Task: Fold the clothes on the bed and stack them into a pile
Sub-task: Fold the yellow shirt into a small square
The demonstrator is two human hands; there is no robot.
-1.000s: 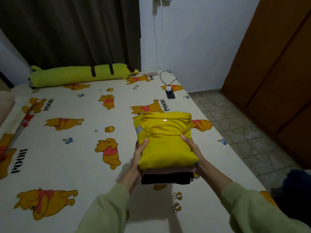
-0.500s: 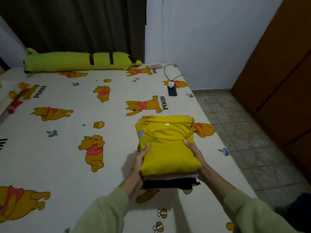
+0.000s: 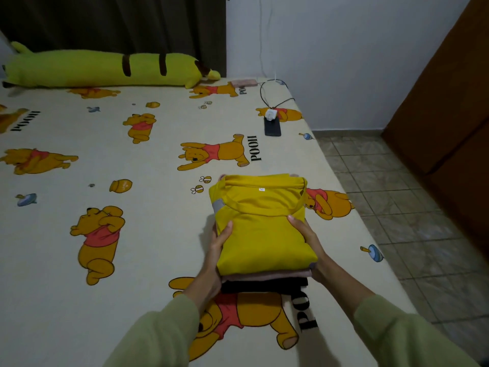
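Bed (image 3: pixel 66 260) with cream Pooh-print sheet fills most of the view. Long green plush pillow (image 3: pixel 105 68) lies along the far edge by the dark curtain (image 3: pixel 119 22). Pile of folded clothes (image 3: pixel 262 234) sits near the bed's right edge: yellow shirt (image 3: pixel 264 223) on top, pinkish layer under it, black layer at the bottom. Both arms in light green sleeves reach forward, one on each side of the pile. Left hand (image 3: pixel 217 250) grips the pile's left side, thumb up on the yellow shirt, fingers hidden below. Right hand (image 3: pixel 307 239) grips the right side, thumb on top, fingers tucked under. Dark phone (image 3: pixel 272 127) with white charger and cable lies further back, well apart.
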